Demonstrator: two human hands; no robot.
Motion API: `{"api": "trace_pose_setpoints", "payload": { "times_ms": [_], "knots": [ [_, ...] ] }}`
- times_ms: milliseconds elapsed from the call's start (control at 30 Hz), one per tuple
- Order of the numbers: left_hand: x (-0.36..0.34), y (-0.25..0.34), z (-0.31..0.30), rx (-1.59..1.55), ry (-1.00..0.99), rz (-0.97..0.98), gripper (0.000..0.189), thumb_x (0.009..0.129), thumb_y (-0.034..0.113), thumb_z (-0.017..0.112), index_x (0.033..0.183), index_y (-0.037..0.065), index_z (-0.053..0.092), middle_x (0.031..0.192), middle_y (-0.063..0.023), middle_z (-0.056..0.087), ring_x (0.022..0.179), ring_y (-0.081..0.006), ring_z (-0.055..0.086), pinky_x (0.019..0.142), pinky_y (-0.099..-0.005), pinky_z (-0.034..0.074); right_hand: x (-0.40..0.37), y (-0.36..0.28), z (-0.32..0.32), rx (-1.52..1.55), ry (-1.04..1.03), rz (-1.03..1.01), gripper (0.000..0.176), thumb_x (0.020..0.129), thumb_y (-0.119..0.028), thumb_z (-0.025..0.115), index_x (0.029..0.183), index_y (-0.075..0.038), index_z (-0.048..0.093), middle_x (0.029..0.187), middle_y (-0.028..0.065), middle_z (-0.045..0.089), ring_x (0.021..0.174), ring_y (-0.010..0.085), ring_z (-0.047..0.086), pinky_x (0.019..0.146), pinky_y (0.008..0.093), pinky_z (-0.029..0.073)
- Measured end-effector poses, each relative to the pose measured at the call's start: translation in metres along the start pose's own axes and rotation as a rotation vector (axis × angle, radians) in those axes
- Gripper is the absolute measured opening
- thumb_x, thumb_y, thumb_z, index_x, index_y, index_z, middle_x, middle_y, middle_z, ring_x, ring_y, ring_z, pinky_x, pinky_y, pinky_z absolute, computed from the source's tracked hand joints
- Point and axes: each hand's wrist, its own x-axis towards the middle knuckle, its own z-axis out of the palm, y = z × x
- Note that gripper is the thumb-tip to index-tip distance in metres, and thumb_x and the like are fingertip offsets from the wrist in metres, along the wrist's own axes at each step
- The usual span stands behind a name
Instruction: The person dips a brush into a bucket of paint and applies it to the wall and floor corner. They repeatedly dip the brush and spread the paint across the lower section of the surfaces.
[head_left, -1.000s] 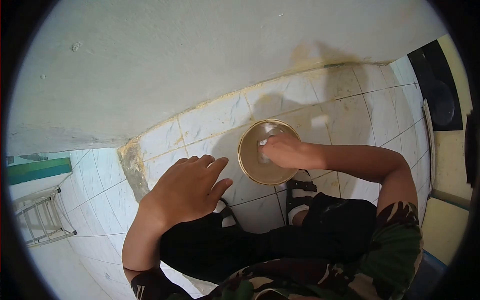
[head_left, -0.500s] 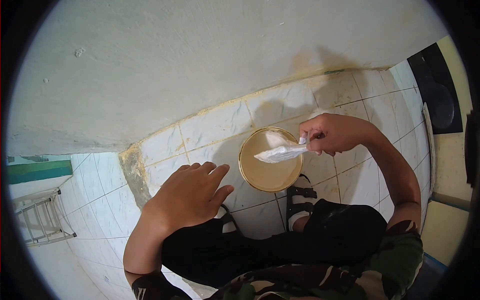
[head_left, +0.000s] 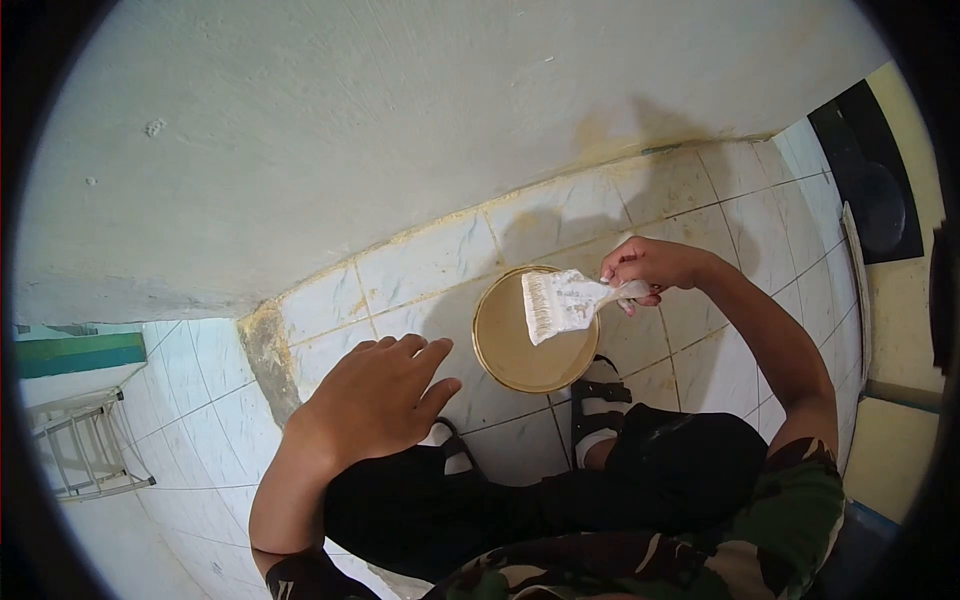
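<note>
The right hand (head_left: 648,270) is grasping the wet paintbrush (head_left: 560,303) over the paint can (head_left: 515,358), best letting drips fall inside, while the left hand (head_left: 375,400) is hovering released.

One head-worn view, fisheye, dark round border; looks steeply down and forward past the wearer's knees (head_left: 560,490); wall (head_left: 400,120) fills the top, tiled floor (head_left: 720,200) below; close range, left hand (head_left: 375,400) and right hand (head_left: 650,268) mid-frame.

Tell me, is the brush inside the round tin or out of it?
Out. The right hand holds the brush above the tin, with all its bristles showing.
</note>
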Motion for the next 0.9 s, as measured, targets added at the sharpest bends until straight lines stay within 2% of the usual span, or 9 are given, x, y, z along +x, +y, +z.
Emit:
{"api": "trace_pose_setpoints", "payload": {
  "times_ms": [167, 400, 467, 533, 600, 667, 733, 900],
  "knots": [
    [-0.002, 0.001, 0.001, -0.003, -0.015, 0.003, 0.048, 0.107, 0.034, 0.048, 0.138, -0.002, 0.055, 0.118, -0.0232, 0.068, 0.113, -0.0382, 0.065, 0.104, -0.0445, 0.048, -0.001, 0.008, -0.002, 0.180, 0.025, -0.036, 0.020, 0.093, -0.015, 0.055, 0.106, -0.002, 0.063, 0.072, 0.0149, 0.068, 0.043, 0.0117, 0.049, 0.040, 0.0264, 0.037],
    [-0.003, -0.002, 0.003, -0.004, 0.006, 0.014, 0.049, 0.107, 0.034, 0.048, 0.138, -0.002, 0.055, 0.117, -0.0227, 0.069, 0.113, -0.0380, 0.065, 0.103, -0.0443, 0.048, 0.006, 0.015, -0.010, 0.348, 0.083, -0.165, 0.016, 0.094, -0.019, 0.055, 0.097, -0.004, 0.059, 0.071, 0.0118, 0.064, 0.041, 0.0108, 0.045, 0.039, 0.0272, 0.035],
    [-0.003, 0.000, 0.001, -0.007, 0.008, 0.011, 0.049, 0.107, 0.034, 0.048, 0.138, -0.002, 0.055, 0.117, -0.0227, 0.069, 0.112, -0.0381, 0.065, 0.103, -0.0444, 0.048, 0.015, 0.016, -0.008, 0.406, 0.291, -0.209, 0.017, 0.095, -0.021, 0.055, 0.095, -0.004, 0.058, 0.070, 0.0089, 0.061, 0.040, 0.0106, 0.042, 0.039, 0.0279, 0.034],
    [-0.002, 0.004, -0.004, -0.012, -0.086, -0.074, 0.049, 0.108, 0.037, 0.049, 0.143, 0.004, 0.055, 0.131, -0.0171, 0.066, 0.121, -0.0356, 0.062, 0.108, -0.0437, 0.047, 0.033, 0.026, -0.012, 0.414, 0.348, -0.254, 0.019, 0.096, -0.022, 0.054, 0.097, -0.004, 0.058, 0.072, 0.0093, 0.061, 0.042, 0.0117, 0.044, 0.039, 0.0291, 0.035],
    [-0.001, 0.004, -0.003, -0.013, -0.076, -0.064, 0.049, 0.108, 0.037, 0.049, 0.143, 0.004, 0.054, 0.130, -0.0171, 0.067, 0.120, -0.0356, 0.063, 0.108, -0.0437, 0.047, 0.058, 0.040, -0.013, 0.421, 0.406, -0.297, 0.020, 0.097, -0.023, 0.053, 0.098, -0.003, 0.058, 0.073, 0.0097, 0.061, 0.043, 0.0128, 0.047, 0.040, 0.0302, 0.036],
    [-0.001, 0.002, -0.001, -0.008, -0.068, -0.055, 0.049, 0.108, 0.037, 0.049, 0.144, 0.004, 0.054, 0.130, -0.0171, 0.067, 0.120, -0.0356, 0.063, 0.107, -0.0438, 0.047, 0.091, 0.052, -0.009, 0.499, 0.627, -0.235, 0.022, 0.098, -0.022, 0.053, 0.098, -0.002, 0.059, 0.075, 0.0095, 0.061, 0.046, 0.0138, 0.049, 0.041, 0.0307, 0.038],
    [-0.002, -0.001, 0.001, -0.019, -0.004, 0.001, 0.050, 0.107, 0.036, 0.048, 0.138, -0.002, 0.055, 0.118, -0.0228, 0.068, 0.112, -0.0397, 0.065, 0.101, -0.0451, 0.049, 0.122, 0.063, -0.006, 0.477, 0.669, -0.225, 0.023, 0.098, -0.023, 0.053, 0.098, -0.002, 0.059, 0.076, 0.0095, 0.062, 0.048, 0.0144, 0.050, 0.042, 0.0308, 0.039],
    [-0.001, -0.005, 0.004, -0.025, -0.001, -0.012, 0.051, 0.107, 0.037, 0.048, 0.139, -0.002, 0.055, 0.121, -0.0234, 0.067, 0.112, -0.0405, 0.064, 0.101, -0.0453, 0.049, 0.182, 0.079, -0.007, 0.541, 0.795, -0.137, 0.031, 0.102, -0.030, 0.051, 0.094, -0.001, 0.057, 0.081, 0.0112, 0.065, 0.051, 0.0161, 0.055, 0.044, 0.0328, 0.044]
  ]
}}
